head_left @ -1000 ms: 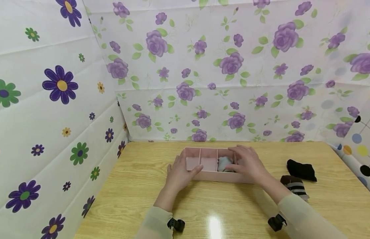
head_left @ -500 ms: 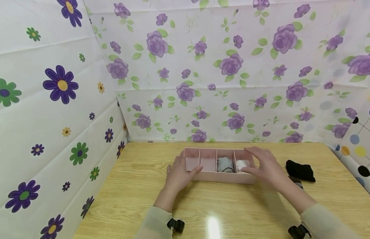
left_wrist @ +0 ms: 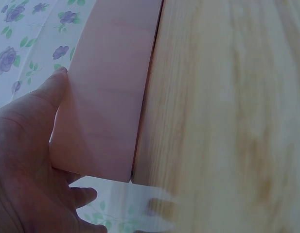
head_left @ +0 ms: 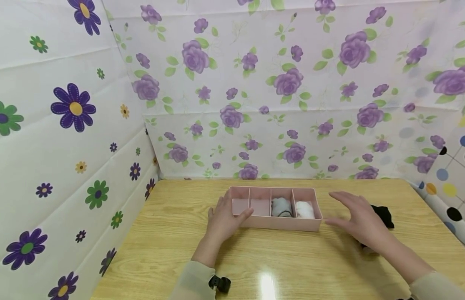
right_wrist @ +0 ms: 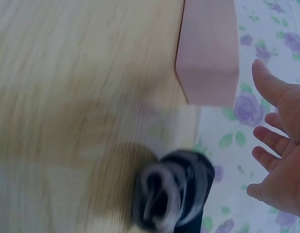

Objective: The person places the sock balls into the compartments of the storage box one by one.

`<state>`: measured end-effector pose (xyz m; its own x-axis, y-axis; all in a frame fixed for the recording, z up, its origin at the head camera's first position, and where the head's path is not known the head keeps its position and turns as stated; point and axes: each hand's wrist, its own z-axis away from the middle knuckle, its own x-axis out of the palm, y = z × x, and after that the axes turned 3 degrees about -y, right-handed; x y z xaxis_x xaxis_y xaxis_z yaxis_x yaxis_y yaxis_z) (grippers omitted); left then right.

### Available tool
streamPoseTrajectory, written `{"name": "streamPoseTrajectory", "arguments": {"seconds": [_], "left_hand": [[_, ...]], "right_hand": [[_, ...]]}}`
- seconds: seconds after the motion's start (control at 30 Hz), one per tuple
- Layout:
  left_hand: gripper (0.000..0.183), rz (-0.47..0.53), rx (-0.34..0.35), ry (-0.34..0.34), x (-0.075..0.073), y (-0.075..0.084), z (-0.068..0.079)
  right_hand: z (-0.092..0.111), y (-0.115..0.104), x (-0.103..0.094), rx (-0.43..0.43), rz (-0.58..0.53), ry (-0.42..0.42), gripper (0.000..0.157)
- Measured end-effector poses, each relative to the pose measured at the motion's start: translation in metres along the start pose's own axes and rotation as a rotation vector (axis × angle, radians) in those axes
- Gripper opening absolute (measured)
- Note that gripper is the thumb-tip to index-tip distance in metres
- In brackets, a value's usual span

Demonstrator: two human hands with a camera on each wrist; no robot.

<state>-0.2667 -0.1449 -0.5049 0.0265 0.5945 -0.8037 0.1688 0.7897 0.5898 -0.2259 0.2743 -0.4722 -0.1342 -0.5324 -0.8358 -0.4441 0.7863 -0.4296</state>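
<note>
Two soft things, a dark-and-grey striped fabric roll (right_wrist: 188, 179) and a half-hidden black fabric bundle (head_left: 384, 214), lie toward the right edge of the pale wood-grain desk (head_left: 292, 262) by the right hand (head_left: 361, 221), its fingers well parted and holding nothing; a loose pinch would, I judge, keep them tidy. Left of it, the left hand (head_left: 224, 221), loosely spread, touches the left end of a long pink four-compartment box (head_left: 279, 223), where light pressure should prevent sliding. Past the far edge hangs white cloth printed with purple roses (head_left: 255, 91).
</note>
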Motion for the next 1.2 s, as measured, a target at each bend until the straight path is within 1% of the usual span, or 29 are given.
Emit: {"name": "streamPoseTrajectory", "arguments": {"seconds": [0.2, 0.33, 0.47, 0.67, 0.8, 1.03, 1.2], "left_hand": [[0.116, -0.004, -0.001, 0.003, -0.001, 0.002, 0.001], [0.116, 0.006, 0.003, 0.007, -0.001, 0.002, 0.001], [0.112, 0.015, 0.005, 0.011, -0.001, 0.003, 0.002], [0.111, 0.015, 0.000, 0.008, -0.002, 0.004, 0.002], [0.112, 0.008, 0.004, 0.010, -0.002, 0.004, 0.002], [0.114, 0.007, 0.003, 0.009, -0.001, 0.003, 0.001], [0.115, 0.010, 0.002, 0.009, -0.001, 0.002, 0.001]], "right_hand": [[0.015, 0.017, -0.012, 0.025, 0.001, -0.016, 0.085], [0.024, 0.024, -0.016, 0.056, -0.021, -0.031, 0.086], [0.031, 0.029, -0.019, 0.088, -0.034, -0.066, 0.089], [0.042, 0.040, -0.021, 0.138, -0.036, -0.127, 0.092], [0.049, 0.047, -0.022, 0.142, -0.033, -0.148, 0.094], [0.061, 0.055, -0.022, 0.167, -0.067, -0.202, 0.098], [0.068, 0.060, -0.019, 0.165, -0.085, -0.225, 0.099]]}}
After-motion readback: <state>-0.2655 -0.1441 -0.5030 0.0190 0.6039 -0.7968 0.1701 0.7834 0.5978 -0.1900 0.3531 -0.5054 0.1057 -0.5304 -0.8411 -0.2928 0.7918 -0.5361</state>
